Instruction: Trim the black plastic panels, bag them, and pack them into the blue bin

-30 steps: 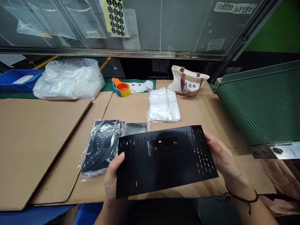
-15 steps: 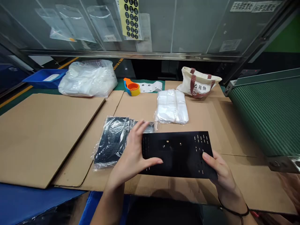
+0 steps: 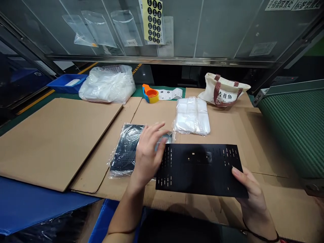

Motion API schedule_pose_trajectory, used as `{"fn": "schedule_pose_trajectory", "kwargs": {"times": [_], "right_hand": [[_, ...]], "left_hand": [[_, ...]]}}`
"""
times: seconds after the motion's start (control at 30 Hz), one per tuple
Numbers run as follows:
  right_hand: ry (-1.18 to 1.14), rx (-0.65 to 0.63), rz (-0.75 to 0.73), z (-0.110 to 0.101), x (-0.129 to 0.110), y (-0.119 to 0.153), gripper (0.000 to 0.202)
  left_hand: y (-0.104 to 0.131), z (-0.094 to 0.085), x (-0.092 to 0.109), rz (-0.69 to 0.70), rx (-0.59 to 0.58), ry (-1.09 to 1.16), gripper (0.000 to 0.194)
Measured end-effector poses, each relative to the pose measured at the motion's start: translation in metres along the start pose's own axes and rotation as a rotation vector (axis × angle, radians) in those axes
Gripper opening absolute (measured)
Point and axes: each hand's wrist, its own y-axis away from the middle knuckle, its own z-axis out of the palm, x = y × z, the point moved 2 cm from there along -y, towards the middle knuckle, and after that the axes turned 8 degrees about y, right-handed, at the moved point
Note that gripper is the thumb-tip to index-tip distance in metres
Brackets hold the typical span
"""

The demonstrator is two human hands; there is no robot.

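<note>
A black slotted panel [image 3: 199,172] is held above the cardboard, its broad face towards me. My right hand [image 3: 250,185] grips its right edge, thumb on the front face. At the panel's upper left corner is my left hand [image 3: 149,148], fingers apart and slightly blurred; whether the thumb touches the edge I cannot tell. Behind that hand lies a plastic-wrapped black panel [image 3: 125,148] on the cardboard, with another wrapped item partly hidden by the fingers. A stack of clear plastic bags [image 3: 192,116] rests beyond the panel.
A cardboard sheet [image 3: 58,135] covers the left side. Along the back are a blue tray [image 3: 57,86], a large plastic bag [image 3: 108,84], an orange tape dispenser [image 3: 151,94] and a cloth bag [image 3: 224,92]. A green conveyor belt [image 3: 301,121] runs at the right.
My left hand has let go of the panel's left side and opened near its upper corner. My right hand still holds the panel. The whole view has shifted slightly.
</note>
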Motion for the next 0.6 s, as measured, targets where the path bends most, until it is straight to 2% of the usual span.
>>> {"fn": "schedule_pose_trajectory", "kwargs": {"times": [0.07,0.13,0.27,0.33,0.4,0.43,0.47,0.5,0.57,0.6], "right_hand": [[-0.038,-0.003,-0.018,0.001,0.001,-0.002,0.023],[-0.094,0.005,-0.038,0.001,0.002,-0.005,0.020],[-0.211,0.124,0.006,0.001,0.004,-0.011,0.013],[-0.271,0.225,0.054,-0.001,0.006,-0.013,0.010],[-0.314,0.283,0.090,-0.002,0.008,-0.015,0.011],[-0.328,0.292,0.103,-0.002,0.009,-0.016,0.013],[-0.341,0.290,0.114,-0.002,0.009,-0.017,0.016],[-0.353,0.278,0.124,-0.001,0.009,-0.018,0.019],[-0.390,0.241,0.139,0.002,0.008,-0.020,0.024],[-0.417,0.221,0.142,0.004,0.007,-0.020,0.026]], "left_hand": [[0.004,0.002,0.009,0.107,-0.243,-0.054,0.038],[0.009,0.004,0.017,0.136,-0.454,-0.093,0.051],[0.018,-0.008,0.037,0.086,-0.692,-0.005,0.069],[0.024,-0.018,0.050,0.075,-0.883,0.167,0.065],[0.031,-0.029,0.058,0.073,-1.060,0.409,0.050],[0.034,-0.033,0.058,0.055,-1.053,0.520,0.041],[0.036,-0.036,0.056,0.032,-0.943,0.608,0.035],[0.037,-0.038,0.050,0.013,-0.744,0.666,0.032],[0.037,-0.037,0.031,-0.022,-0.248,0.696,0.026],[0.038,-0.033,0.021,-0.031,-0.079,0.691,0.025]]}}
